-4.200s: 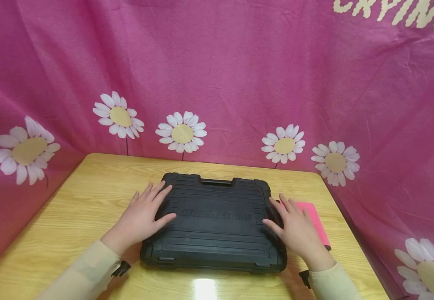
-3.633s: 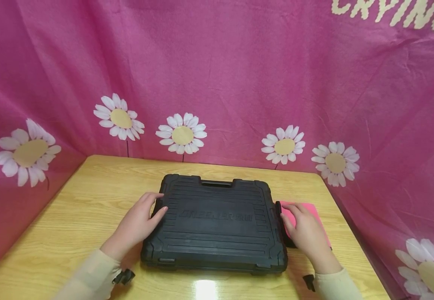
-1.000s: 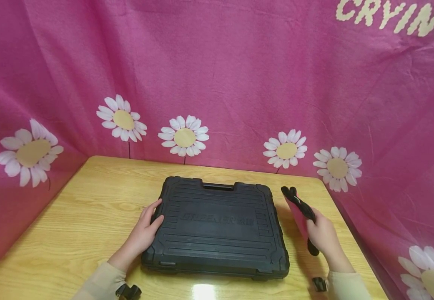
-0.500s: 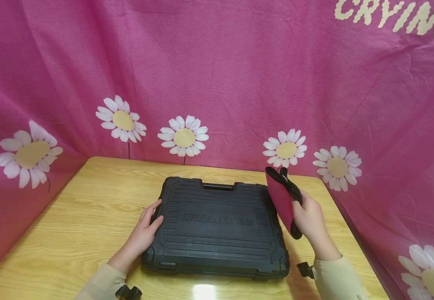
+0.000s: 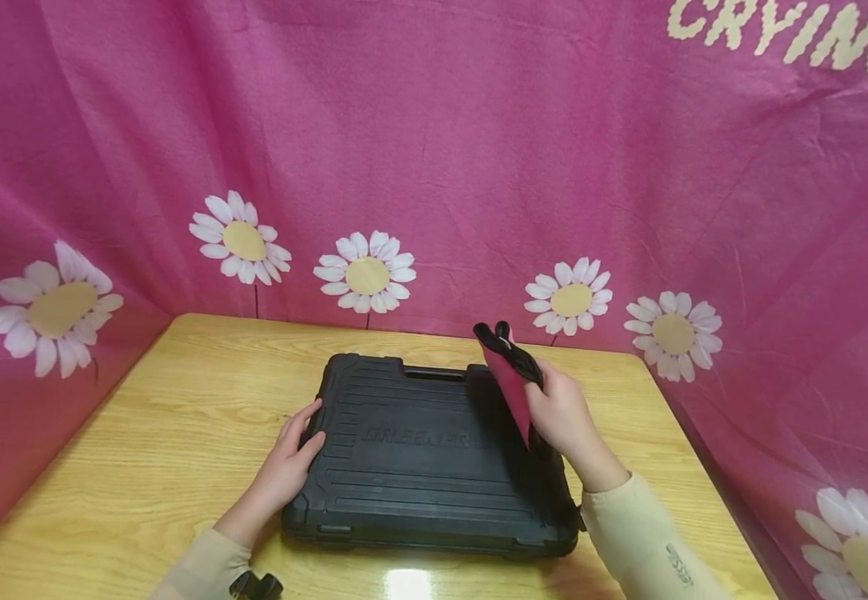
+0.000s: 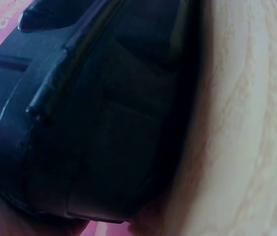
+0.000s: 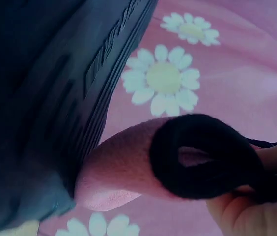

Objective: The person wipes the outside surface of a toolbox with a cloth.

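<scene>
A black hard plastic carrying case [image 5: 403,475] with raised lettering lies flat on the wooden table, its handle at the far side. My left hand [image 5: 283,471] holds its left edge, thumb at the top and fingers along the side. Above the case's right part, my right hand [image 5: 564,421] grips a folded pink cloth [image 5: 507,387] with black trim, held on edge and tilted. In the right wrist view the black trim [image 7: 212,189] forms a loop by the fingers, and the cloth overlaps the case's edge.
The wooden table [image 5: 201,400] extends around the case on all sides. A pink curtain [image 5: 441,150] printed with daisies hangs behind the table and along both sides. Black wrist devices sit at the cuffs, the left one [image 5: 256,585] near the table's front.
My right hand has picked up the pink cloth from beside the case, tipped it on edge and moved it left over the case. My left hand has settled at the case's left edge.
</scene>
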Available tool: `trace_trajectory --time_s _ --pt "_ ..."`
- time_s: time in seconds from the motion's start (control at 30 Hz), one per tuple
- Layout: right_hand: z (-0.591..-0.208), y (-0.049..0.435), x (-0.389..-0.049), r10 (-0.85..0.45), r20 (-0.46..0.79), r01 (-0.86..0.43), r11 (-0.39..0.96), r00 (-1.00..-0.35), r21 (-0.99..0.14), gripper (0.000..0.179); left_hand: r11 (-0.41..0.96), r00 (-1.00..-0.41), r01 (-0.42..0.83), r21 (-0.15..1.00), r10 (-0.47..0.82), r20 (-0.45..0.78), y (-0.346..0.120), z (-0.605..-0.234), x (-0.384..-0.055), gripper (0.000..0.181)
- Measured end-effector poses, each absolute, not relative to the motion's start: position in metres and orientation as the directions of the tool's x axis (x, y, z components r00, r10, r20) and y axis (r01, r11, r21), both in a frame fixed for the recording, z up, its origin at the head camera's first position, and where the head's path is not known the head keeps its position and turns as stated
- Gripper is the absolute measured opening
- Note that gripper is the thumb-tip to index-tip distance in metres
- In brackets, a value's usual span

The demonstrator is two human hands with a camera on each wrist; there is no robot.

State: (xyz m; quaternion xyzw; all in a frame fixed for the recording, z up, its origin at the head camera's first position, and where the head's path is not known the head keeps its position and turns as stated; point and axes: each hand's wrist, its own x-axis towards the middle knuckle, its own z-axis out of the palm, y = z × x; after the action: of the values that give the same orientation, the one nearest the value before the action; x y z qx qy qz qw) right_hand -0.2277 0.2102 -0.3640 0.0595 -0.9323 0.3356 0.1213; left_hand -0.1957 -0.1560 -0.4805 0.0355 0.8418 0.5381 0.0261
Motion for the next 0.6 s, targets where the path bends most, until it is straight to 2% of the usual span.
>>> trace_trajectory --time_s 0.27,0.5,0.6 --pt "-0.363 0.164 -0.246 -0.126 0.188 -0.216 0.77 -0.974 -0.6 0.024 0.421 -0.996 0.025 0.907 0.086 -0.012 -0.155 -0.48 -0.195 0.055" --pt "-0.373 0.129 -0.259 -0.227 0.069 -0.226 0.802 -0.972 -0.553 0.043 0.408 -0.996 0.027 0.913 0.087 -0.01 -0.155 -0.479 -0.193 0.055" --pt "-0.376 0.118 -0.265 -0.272 0.024 -0.24 0.803 -0.962 -0.545 0.042 0.394 -0.997 0.014 0.919 0.081 -0.019 -0.155 -0.479 -0.192 0.055"
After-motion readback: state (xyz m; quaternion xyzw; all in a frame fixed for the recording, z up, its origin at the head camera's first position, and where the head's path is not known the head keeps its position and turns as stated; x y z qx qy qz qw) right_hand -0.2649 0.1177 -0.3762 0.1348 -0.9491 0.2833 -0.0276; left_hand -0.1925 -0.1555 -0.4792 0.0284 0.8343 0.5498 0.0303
